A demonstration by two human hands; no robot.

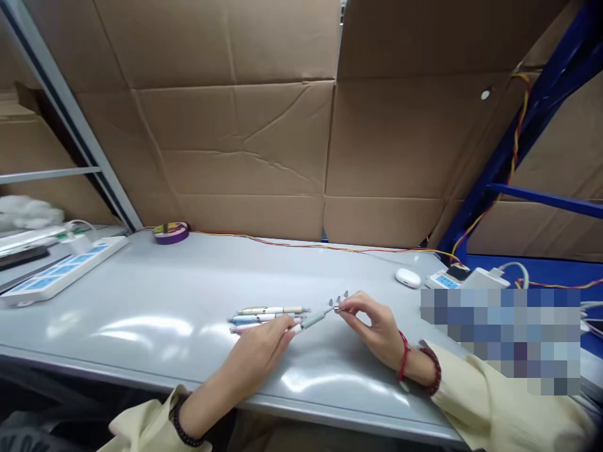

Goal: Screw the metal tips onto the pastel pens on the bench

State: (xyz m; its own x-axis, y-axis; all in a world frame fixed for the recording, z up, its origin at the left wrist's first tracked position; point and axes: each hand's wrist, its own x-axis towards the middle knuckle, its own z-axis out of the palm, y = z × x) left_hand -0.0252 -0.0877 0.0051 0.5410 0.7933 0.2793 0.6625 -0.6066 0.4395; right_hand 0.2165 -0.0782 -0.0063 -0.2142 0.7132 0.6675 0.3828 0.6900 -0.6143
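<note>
My left hand (264, 346) is closed round a pale green and white pen (313, 319), whose front end points up to the right. At that end, my right hand (372, 323) pinches a small silver pen tip (336, 309) between thumb and forefinger. Several small metal tips (338, 299) rest on the table just beyond it. Left of these, a cream and white pen (273, 310), a blue and white pen (254, 319) and a pink pen (244, 328) lie side by side, the last two partly hidden by my left hand.
The grey table (198, 276) bears a purple tape roll (171, 233) at the back left, a power strip (66, 270) at the far left and a white earphone case (407, 277) at right. Another power strip (443, 280) and chargers stand beside the blue frame. Cardboard rises behind.
</note>
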